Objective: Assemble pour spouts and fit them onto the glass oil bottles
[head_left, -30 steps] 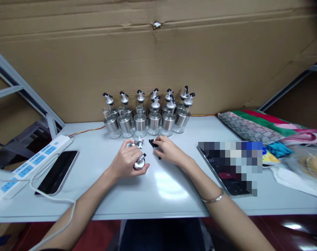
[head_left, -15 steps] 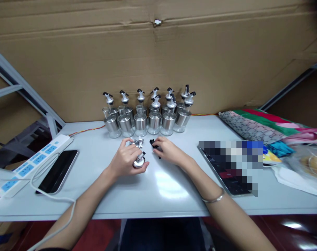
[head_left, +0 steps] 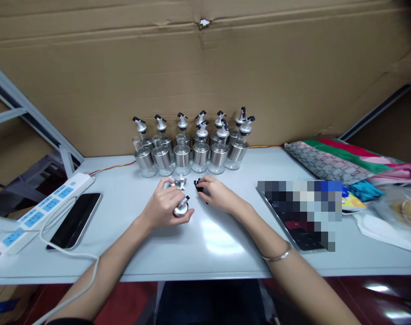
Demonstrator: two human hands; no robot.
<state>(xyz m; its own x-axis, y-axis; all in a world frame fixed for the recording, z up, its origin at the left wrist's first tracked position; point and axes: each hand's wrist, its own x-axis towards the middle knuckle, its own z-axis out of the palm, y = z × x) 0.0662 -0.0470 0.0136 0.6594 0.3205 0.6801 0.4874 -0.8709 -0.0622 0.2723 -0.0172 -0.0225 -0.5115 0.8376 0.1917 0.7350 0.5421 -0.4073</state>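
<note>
My left hand [head_left: 165, 203] is closed round a silver pourer cap [head_left: 181, 208] with a black tip, held just above the table. Behind those fingers, more silver cap parts [head_left: 181, 182] lie on the table. My right hand [head_left: 216, 194] has its fingertips on small black parts [head_left: 198, 185] lying to the right of the silver ones. Several glass bottles with steel bands [head_left: 200, 155] stand in two rows at the back. Many carry silver pourers with black flaps; the three at the front left [head_left: 162, 158] have bare necks.
On the left of the table [head_left: 131, 266] lie a white power strip [head_left: 49, 205], a cable and a black phone [head_left: 77, 221]. A partly pixelated dark device [head_left: 303, 230], a patterned cloth [head_left: 330, 160] and a plastic bag [head_left: 402, 203] are on the right. Cardboard [head_left: 205, 72] stands behind.
The view has shifted very slightly. Both hands keep nearly the same places, the left with the silver cap, the right at the black parts.
</note>
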